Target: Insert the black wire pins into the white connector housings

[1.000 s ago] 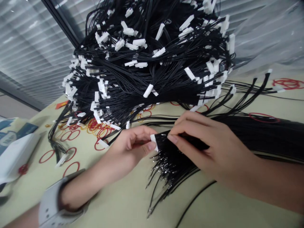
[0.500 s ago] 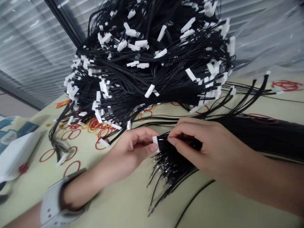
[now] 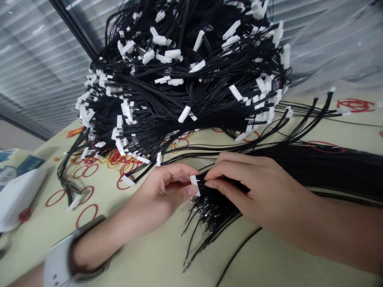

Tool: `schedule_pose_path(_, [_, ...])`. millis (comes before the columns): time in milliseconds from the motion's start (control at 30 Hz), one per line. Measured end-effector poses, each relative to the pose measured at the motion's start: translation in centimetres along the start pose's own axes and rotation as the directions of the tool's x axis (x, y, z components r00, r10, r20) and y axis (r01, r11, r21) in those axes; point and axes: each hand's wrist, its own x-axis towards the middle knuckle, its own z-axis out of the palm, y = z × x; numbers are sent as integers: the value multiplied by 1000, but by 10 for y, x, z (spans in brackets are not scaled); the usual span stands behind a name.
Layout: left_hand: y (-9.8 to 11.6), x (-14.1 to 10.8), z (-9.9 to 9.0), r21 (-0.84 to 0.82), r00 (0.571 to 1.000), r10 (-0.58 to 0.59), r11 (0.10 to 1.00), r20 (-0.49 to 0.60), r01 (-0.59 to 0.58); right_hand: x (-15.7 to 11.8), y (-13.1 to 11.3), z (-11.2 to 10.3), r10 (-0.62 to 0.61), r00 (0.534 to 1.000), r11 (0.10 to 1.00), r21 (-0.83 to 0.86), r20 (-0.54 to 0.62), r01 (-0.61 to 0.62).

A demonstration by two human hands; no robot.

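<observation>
Apparently both hands work together near 6 o'clock. The left hand [image 3: 163,187] pinches a white connector [image 3: 195,185] between thumb and fingertips, steadying it, while the right hand [image 3: 254,185] pinches black wires [image 3: 299,167] just behind it, seemingly to hold them in line. Crimped terminals [image 3: 203,215] fan out below. A wire heap [image 3: 179,87] sits at 12 o'clock; rubber bands [image 3: 115,157] lie at 9 o'clock.

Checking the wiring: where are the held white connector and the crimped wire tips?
White connector [image 3: 194,185], head view, on its plastic body.
Crimped wire tips [image 3: 200,208], head view, on the bare metal terminals.
</observation>
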Motion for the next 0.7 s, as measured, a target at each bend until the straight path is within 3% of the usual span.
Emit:
schedule_pose_path(167, [-2, 0, 1, -29, 1000, -3, 1000, -25, 2, 1, 1, -2, 48, 999, 996, 80, -9, -47])
schedule_pose_path(367, [-1, -1, 3, 7, 999, 25, 1000, -43, -25, -1, -1, -3, 58, 998, 996, 60, 14, -59])
schedule_pose_path(700, [-2, -2, 5, 42, 998, 35, 999, -43, -33, -4, 4, 2, -34, 999, 999, 16, -31, 35])
